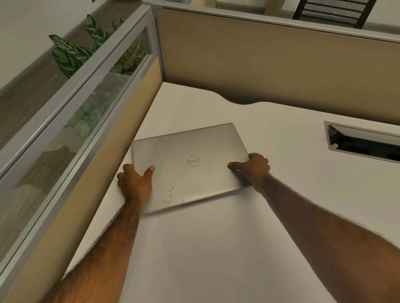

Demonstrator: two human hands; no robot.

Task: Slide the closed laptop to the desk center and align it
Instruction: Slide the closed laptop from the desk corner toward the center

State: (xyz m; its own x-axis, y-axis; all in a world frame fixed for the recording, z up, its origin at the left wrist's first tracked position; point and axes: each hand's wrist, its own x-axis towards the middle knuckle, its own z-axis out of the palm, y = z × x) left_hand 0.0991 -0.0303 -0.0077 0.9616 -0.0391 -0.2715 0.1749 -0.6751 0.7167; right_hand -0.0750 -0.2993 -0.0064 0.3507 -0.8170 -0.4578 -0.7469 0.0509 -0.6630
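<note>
A closed silver laptop with a round logo on its lid lies flat on the white desk, close to the left partition and turned slightly askew. My left hand grips its left edge, thumb on the lid. My right hand grips its right edge, thumb pressed on the lid too. Scratches mark the lid near the front edge.
A beige partition with a grey frame walls the desk at the back, and another with a glass strip runs along the left. A cable hatch is sunk into the desk at right. Plants stand behind the glass. A black chair is beyond the back partition.
</note>
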